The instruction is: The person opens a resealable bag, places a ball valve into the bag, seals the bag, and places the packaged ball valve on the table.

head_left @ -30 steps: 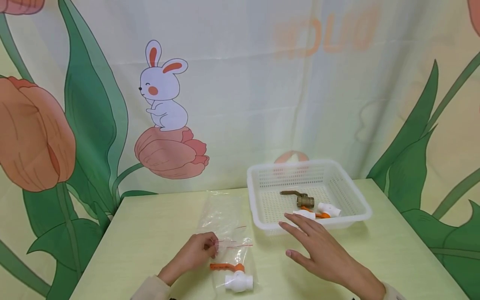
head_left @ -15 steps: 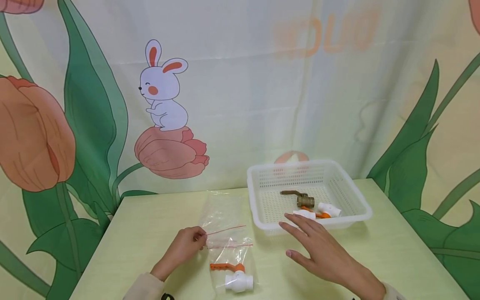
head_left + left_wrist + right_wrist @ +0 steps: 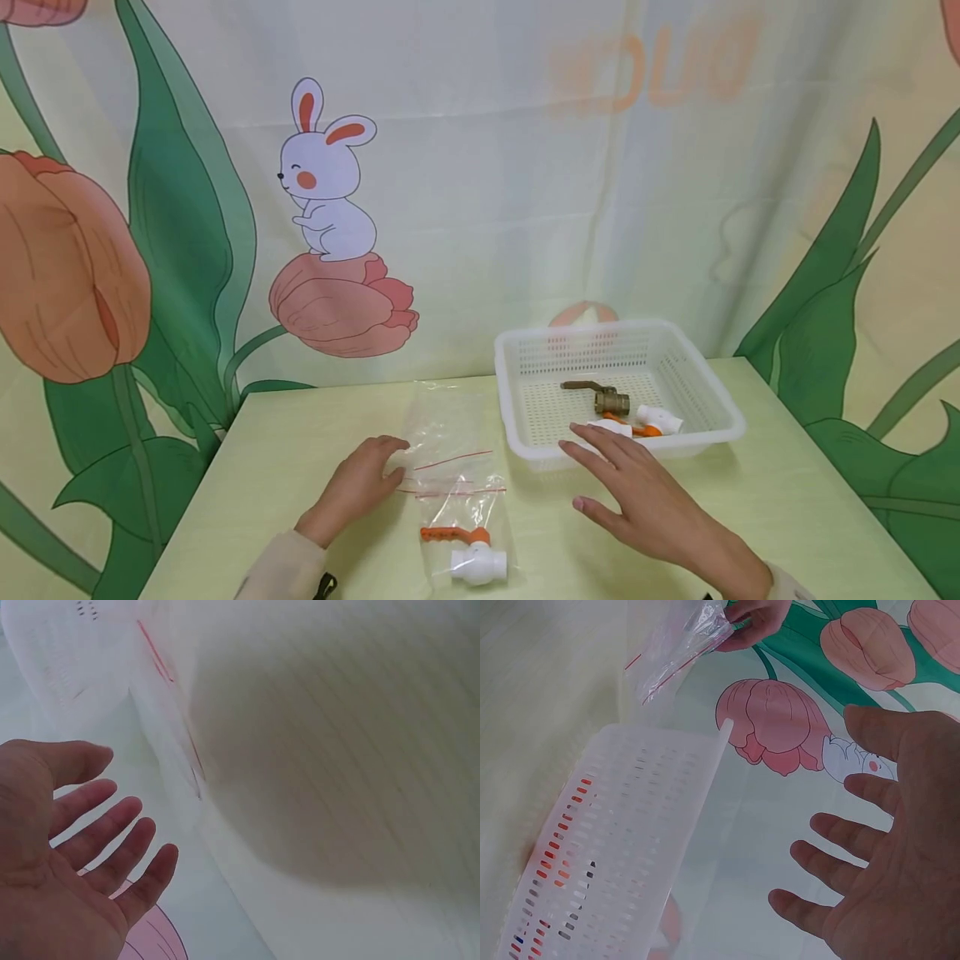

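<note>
A clear zip bag (image 3: 461, 508) with red seal lines lies on the table, and inside it is a white plastic ball valve (image 3: 477, 563) with an orange lever handle. Behind and overlapping it lies another clear zip bag (image 3: 444, 421). My left hand (image 3: 356, 485) is at the left edge of the bags, its fingers apart and nothing between them; the left wrist view shows its relaxed, spread fingers (image 3: 120, 862). My right hand (image 3: 637, 504) holds nothing, fingers extended, just in front of the basket's near rim and overlapping it in the head view.
A white perforated plastic basket (image 3: 504, 400) stands at the back right. In it lie a brass ball valve (image 3: 612, 404) and white ball valves (image 3: 660, 419) with orange handles. A printed curtain (image 3: 465, 208) hangs behind the table's far edge.
My left hand has drawn leftward from the bags' red seal lines and let go of the plastic, its fingers spreading apart. The right hand has stayed in place.
</note>
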`<state>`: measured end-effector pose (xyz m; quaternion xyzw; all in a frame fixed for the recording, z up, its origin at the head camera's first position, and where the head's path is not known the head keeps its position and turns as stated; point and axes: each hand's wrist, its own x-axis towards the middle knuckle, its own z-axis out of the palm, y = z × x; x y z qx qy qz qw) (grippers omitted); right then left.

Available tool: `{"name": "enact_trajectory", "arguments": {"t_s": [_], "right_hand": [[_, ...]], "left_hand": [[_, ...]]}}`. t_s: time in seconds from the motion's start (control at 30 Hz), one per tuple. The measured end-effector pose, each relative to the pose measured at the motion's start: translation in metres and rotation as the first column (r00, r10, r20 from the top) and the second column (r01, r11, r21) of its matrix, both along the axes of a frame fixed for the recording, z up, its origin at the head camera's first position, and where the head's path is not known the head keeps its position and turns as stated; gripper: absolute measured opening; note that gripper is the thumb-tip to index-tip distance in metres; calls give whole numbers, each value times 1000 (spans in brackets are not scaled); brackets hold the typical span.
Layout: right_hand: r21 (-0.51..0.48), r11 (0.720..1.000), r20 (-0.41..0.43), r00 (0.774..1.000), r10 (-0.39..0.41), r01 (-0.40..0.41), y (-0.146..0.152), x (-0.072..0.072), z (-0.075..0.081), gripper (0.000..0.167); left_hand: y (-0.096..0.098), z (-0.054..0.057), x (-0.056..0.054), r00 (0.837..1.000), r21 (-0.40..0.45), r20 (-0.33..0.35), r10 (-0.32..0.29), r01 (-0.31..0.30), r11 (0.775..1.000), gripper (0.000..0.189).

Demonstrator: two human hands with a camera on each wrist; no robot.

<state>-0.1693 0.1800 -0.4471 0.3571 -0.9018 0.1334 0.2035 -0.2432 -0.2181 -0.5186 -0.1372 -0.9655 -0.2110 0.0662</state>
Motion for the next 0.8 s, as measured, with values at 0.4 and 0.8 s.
{"name": "enact_trajectory", "arguments": {"t_s": [0.4,0.8], "right_hand": [[-6,1000,20,1000,-4,4,1,0,0,65],[-4,1000,28,1000,-6,6,4,2,-1,64]], "left_hand": [[6,-8,-9,988,-179,58,-143,151,972,44],[6,-18,-18,968,-239,-64,-241,220,946,6]]}}
